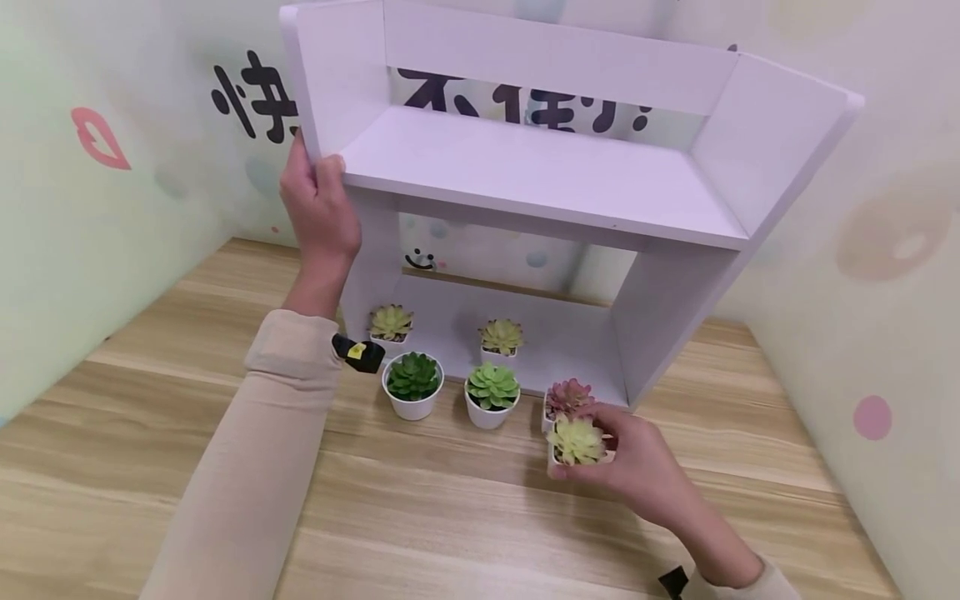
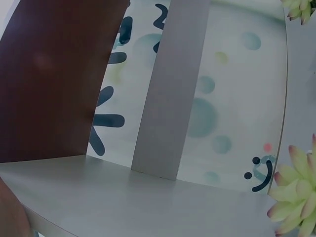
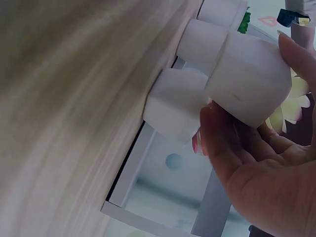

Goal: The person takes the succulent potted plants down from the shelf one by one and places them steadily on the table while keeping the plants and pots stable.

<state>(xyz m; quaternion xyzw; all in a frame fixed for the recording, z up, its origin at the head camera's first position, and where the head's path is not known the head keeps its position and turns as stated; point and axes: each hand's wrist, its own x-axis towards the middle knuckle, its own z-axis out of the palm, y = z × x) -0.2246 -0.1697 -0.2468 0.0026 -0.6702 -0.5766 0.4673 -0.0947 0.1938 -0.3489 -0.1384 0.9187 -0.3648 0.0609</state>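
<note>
My left hand (image 1: pixel 321 200) grips the left side panel of a white two-tier shelf (image 1: pixel 540 171), thumb at the front of the upper board. In my right hand (image 1: pixel 637 462) is a small potted succulent (image 1: pixel 577 440) with pale yellow-green leaves, pinched by its white pot (image 3: pixel 252 76) between thumb and fingers, above the table. Right behind it stands a reddish succulent (image 1: pixel 567 396), partly hidden, its pot (image 3: pixel 175 101) on the table in the right wrist view. Dark green (image 1: pixel 413 377) and light green (image 1: pixel 492 386) succulents in round white pots stand before the shelf.
Two yellow-green succulents, one at the left (image 1: pixel 391 322) and one in the middle (image 1: pixel 501 337), stand on the lower board. The shelf rests on a wood-grain table (image 1: pixel 420 517). Patterned walls (image 1: pixel 847 208) with dark lettering rise behind and on both sides.
</note>
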